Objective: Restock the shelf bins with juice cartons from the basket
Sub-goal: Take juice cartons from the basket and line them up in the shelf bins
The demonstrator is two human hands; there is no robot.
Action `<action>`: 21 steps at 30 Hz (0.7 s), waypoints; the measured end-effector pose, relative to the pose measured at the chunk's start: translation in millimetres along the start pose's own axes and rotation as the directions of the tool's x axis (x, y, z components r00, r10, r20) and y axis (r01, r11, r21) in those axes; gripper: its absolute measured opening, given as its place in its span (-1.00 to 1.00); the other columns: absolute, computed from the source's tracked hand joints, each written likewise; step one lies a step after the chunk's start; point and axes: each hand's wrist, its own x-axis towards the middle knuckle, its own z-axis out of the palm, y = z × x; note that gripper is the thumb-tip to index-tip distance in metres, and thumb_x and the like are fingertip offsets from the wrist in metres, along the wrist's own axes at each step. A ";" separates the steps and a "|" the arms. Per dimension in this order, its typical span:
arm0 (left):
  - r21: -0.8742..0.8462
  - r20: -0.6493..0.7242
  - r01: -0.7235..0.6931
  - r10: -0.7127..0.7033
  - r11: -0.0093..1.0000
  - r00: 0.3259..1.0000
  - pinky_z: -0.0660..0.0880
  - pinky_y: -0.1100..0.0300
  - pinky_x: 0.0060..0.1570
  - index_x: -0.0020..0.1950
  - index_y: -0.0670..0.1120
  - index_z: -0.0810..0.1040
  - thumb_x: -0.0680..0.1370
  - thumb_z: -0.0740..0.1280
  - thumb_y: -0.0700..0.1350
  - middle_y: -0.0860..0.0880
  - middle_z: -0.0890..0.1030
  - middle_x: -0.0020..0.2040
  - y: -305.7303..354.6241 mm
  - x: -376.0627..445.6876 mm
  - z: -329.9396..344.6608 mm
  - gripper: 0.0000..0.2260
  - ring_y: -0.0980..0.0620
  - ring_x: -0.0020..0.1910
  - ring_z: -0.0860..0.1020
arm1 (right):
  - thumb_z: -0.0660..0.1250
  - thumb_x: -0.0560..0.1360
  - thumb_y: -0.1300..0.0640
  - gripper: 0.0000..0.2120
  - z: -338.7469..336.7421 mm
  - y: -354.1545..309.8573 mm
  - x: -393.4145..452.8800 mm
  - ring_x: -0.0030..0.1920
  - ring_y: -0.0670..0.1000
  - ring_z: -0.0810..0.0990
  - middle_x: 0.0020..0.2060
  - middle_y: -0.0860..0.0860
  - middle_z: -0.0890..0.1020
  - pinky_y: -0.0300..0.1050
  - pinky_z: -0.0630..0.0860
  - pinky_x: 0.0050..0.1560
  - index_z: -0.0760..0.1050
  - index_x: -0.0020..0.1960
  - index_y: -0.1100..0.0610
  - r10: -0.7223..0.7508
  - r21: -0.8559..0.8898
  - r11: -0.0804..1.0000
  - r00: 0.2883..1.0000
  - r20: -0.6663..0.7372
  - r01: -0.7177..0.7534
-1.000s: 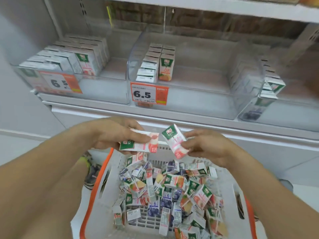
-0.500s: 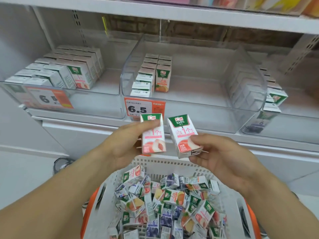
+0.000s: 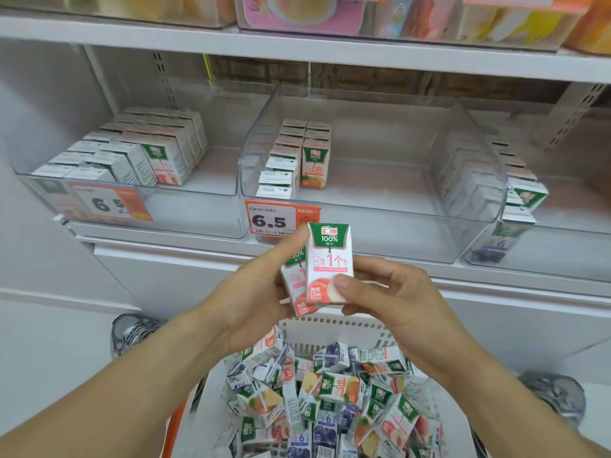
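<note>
Two small pink peach juice cartons are held upright, pressed together, above the basket. The front carton (image 3: 329, 259) is pinched by my right hand (image 3: 393, 302), thumb on its face. The second carton (image 3: 295, 279) sits partly hidden behind it, gripped by my left hand (image 3: 254, 299). Below, the white basket (image 3: 330, 325) holds several mixed juice cartons (image 3: 330, 398). Clear shelf bins stand ahead: the left bin (image 3: 185, 209) has matching peach cartons, the middle bin (image 3: 380, 233) has two short rows of orange cartons (image 3: 299, 160).
A right bin (image 3: 515, 226) holds blueberry cartons. Price tags reading 6.5 (image 3: 274, 221) hang on the bin fronts. An upper shelf (image 3: 297, 47) carries other packaged goods. My shoes (image 3: 132, 332) show on the pale floor beside the basket's orange rim (image 3: 175, 424).
Both hands rose from the basket with one carton each, then brought the two cartons together so they now overlap. The view tilted up toward the shelf.
</note>
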 end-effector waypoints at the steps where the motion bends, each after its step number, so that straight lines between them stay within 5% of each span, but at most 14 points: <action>1: 0.015 0.024 -0.024 0.024 1.000 0.999 0.49 -0.08 0.25 0.22 0.02 0.65 0.49 0.33 0.20 -0.14 0.67 0.17 -0.3 -0.9 -1.0 -0.60 -0.14 0.14 0.62 | 0.50 0.43 0.03 -0.65 0.7 -0.3 0.4 0.01 0.10 0.70 0.04 0.00 0.72 -0.01 0.59 0.06 0.63 0.21 0.02 -0.024 -0.017 1.000 1.000 0.005 0.024; 8: 0.044 0.008 -0.086 0.085 0.995 0.996 0.53 -0.10 0.18 0.26 -0.16 0.57 0.44 0.50 -0.09 -0.18 0.69 0.10 -5.3 -3.6 -2.3 -0.58 -0.13 0.00 0.67 | 0.51 0.44 0.08 -0.65 2.7 3.4 -1.0 0.08 0.09 0.68 0.05 0.02 0.72 -0.03 0.63 0.09 0.63 0.22 -0.03 -0.144 -0.063 0.987 0.986 0.080 0.149; 14: 0.060 -0.022 -0.078 0.079 0.995 0.997 0.61 -0.04 0.05 0.30 -0.16 0.50 0.36 0.52 -0.14 -0.16 0.70 0.06 -6.3 -1.6 -8.8 -0.47 -0.12 -0.03 0.68 | 0.40 0.43 -0.25 -0.66 5.4 6.7 1.8 -0.01 -0.08 0.62 0.07 -0.12 0.61 -0.03 0.62 0.04 0.57 0.21 -0.34 -0.167 -0.384 0.903 0.981 0.093 0.191; 18: 0.115 -0.003 -0.089 0.090 0.989 0.996 0.60 -0.11 0.11 0.29 -0.14 0.52 0.34 0.53 -0.18 -0.21 0.68 0.10 -3.3 -3.0 -16.6 -0.47 -0.20 0.03 0.67 | 0.41 0.46 -0.23 -0.61 8.3 9.1 3.1 0.07 -0.10 0.63 0.13 -0.14 0.62 -0.01 0.60 0.10 0.51 0.28 -0.34 -0.131 -0.363 0.915 0.981 0.145 0.176; 21: 0.251 0.005 -0.142 0.145 0.958 0.989 0.54 -0.23 0.18 0.27 -0.05 0.56 0.32 0.61 -0.20 -0.18 0.64 0.18 -0.2 -6.0 -25.9 -0.45 -0.20 0.11 0.65 | 0.52 0.38 -0.20 -0.39 9.2 9.0 3.6 0.17 -0.13 0.61 0.24 -0.19 0.58 0.01 0.60 0.17 0.41 0.38 -0.26 -0.071 -0.267 0.957 0.982 0.177 0.118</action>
